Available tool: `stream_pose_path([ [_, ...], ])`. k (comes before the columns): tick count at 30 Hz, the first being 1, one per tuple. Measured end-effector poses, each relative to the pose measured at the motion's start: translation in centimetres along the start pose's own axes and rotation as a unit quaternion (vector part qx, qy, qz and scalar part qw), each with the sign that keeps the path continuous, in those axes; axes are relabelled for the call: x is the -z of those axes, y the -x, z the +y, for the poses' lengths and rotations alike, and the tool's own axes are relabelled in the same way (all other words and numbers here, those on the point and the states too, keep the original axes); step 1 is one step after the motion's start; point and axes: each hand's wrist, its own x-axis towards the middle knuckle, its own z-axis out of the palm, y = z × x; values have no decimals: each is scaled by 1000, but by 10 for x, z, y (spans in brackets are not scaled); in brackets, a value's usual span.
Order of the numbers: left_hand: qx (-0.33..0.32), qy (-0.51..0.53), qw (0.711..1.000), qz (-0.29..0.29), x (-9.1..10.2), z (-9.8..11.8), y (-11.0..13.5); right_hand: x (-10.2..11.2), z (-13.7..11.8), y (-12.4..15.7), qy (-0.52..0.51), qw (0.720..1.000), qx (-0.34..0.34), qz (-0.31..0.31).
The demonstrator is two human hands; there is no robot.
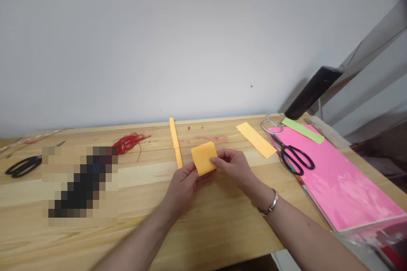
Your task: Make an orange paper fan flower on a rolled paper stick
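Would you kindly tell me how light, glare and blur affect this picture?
In the head view, soft light on the wall, with a faint shadow beside the black cylinder; in the head view, whitish glare on the near part of the pink sheet; also in the head view, the held orange paper fairly clear, but a dark thing pixelated beyond recognition.

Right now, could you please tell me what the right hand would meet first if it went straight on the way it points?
The orange paper square comes first: the right hand already touches it. Beyond it, probably the left hand or the long orange piece; depth leaves that unclear.
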Motion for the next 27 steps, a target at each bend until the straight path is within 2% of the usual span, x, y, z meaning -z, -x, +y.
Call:
stream_pose_path([
  [4, 6, 11, 1000, -6, 2, -1, -2, 0, 3, -1, 3, 999, 5, 37],
  [8, -9, 40, 999, -11, 3, 0, -2, 0, 4, -1, -10, 1000, 15, 25],
  [16, -31, -125, 991, 42, 5, -1, 0, -1, 6, 3, 2, 999, 35, -5],
  [21, -32, -151, 987, 40, 5, 1, 0, -1, 6, 4, 11, 1000, 15, -3],
  [27, -18, -132, 990, 36, 6, 1, 1, 0, 7, 3, 8, 1000, -4, -2],
])
